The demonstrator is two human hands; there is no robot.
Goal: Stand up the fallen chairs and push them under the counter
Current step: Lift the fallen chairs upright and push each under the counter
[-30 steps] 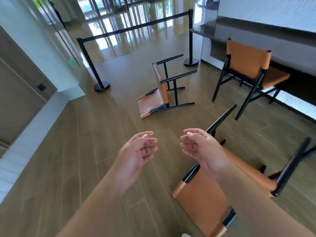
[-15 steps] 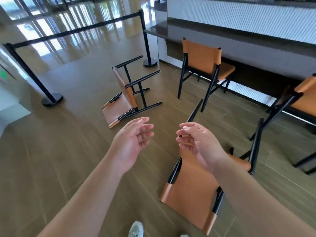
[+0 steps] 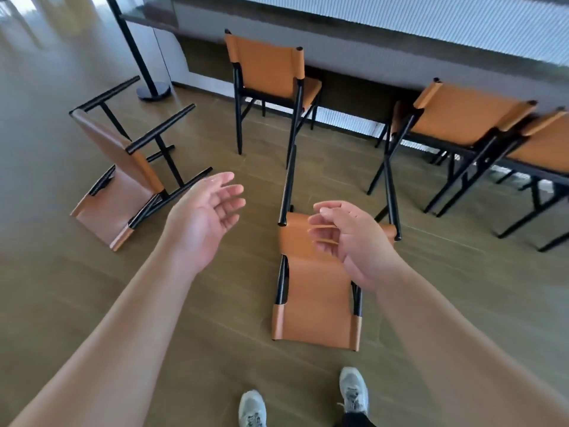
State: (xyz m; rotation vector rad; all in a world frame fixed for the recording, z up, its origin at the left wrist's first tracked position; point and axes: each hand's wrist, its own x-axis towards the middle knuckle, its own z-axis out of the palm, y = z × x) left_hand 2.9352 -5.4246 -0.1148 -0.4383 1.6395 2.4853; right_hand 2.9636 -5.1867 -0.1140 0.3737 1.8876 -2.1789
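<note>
A fallen chair (image 3: 314,306) with tan leather and a black frame lies on its back just in front of my feet, legs pointing toward the counter (image 3: 400,35). A second fallen chair (image 3: 123,180) lies on the floor at the left, legs in the air. My left hand (image 3: 206,214) hovers open, palm up, between the two fallen chairs. My right hand (image 3: 348,238) floats above the near chair's seat with loosely curled fingers, holding nothing. Neither hand touches a chair.
One upright chair (image 3: 268,75) stands at the counter ahead; two more upright chairs (image 3: 462,118) stand at the right. A black barrier post (image 3: 144,72) with a round base stands at the back left. My grey shoes (image 3: 352,392) are on the wooden floor below.
The view has swung right and down, so the near chair now lies straight ahead of my feet. Both hands have stayed raised and empty, the left opening a little wider.
</note>
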